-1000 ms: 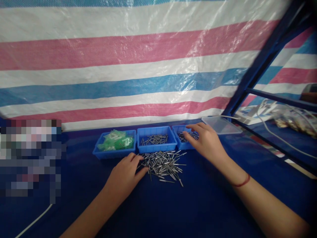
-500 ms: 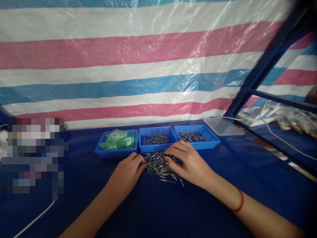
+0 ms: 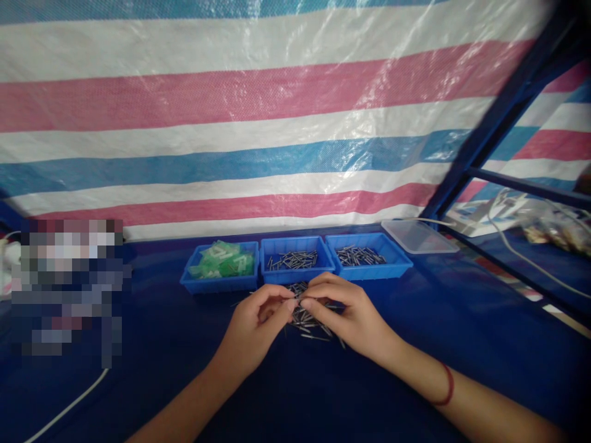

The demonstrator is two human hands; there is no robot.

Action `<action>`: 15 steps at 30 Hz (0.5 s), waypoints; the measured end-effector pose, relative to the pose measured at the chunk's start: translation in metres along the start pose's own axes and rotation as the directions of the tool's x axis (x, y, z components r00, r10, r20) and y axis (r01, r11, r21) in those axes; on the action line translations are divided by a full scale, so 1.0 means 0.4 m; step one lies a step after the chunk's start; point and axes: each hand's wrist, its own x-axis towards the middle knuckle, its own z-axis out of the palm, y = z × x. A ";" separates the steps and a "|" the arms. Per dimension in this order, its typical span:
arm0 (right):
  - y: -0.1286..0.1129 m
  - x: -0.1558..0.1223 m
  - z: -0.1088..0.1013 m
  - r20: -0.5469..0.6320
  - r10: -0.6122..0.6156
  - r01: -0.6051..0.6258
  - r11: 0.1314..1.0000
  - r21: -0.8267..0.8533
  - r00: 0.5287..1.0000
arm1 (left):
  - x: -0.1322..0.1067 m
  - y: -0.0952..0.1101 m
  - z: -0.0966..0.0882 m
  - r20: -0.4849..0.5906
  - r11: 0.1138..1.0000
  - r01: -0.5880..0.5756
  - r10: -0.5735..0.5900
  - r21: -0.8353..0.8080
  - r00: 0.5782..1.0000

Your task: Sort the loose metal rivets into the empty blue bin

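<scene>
Fingers of the left hand point(image 3: 249, 323) and right hand point(image 3: 355, 315) nearly meet, each thumb close to its forefinger; whether a pin is pinched there, I cannot tell. The pile of metal pins point(image 3: 308, 321) lies beneath and between the fingertips. Just beyond them stand the near edges of three blue bins point(image 3: 286, 275); blue tabletop point(image 3: 295, 394) leaves room on the fingers' near side.
</scene>
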 end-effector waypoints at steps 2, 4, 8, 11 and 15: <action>0.002 0.001 -0.001 -0.048 0.028 -0.028 1.000 0.005 0.998 | 0.001 -0.002 0.002 0.004 0.999 0.011 -0.011 0.036 1.000; 0.003 0.000 0.001 -0.070 0.054 -0.053 0.998 0.024 0.996 | 0.002 -0.003 0.004 0.022 0.997 0.022 -0.024 0.067 0.999; 0.001 -0.002 0.005 -0.066 0.070 -0.065 0.995 0.070 0.995 | 0.001 -0.005 0.004 0.073 0.989 0.047 -0.058 0.138 0.996; 0.000 -0.003 0.006 -0.067 0.077 -0.073 0.995 0.072 0.995 | -0.001 -0.007 0.002 0.101 0.980 0.044 -0.065 0.195 0.993; 0.002 -0.003 0.008 -0.081 0.094 -0.089 0.994 0.070 0.992 | -0.002 -0.008 0.002 0.078 0.975 0.036 -0.054 0.221 0.996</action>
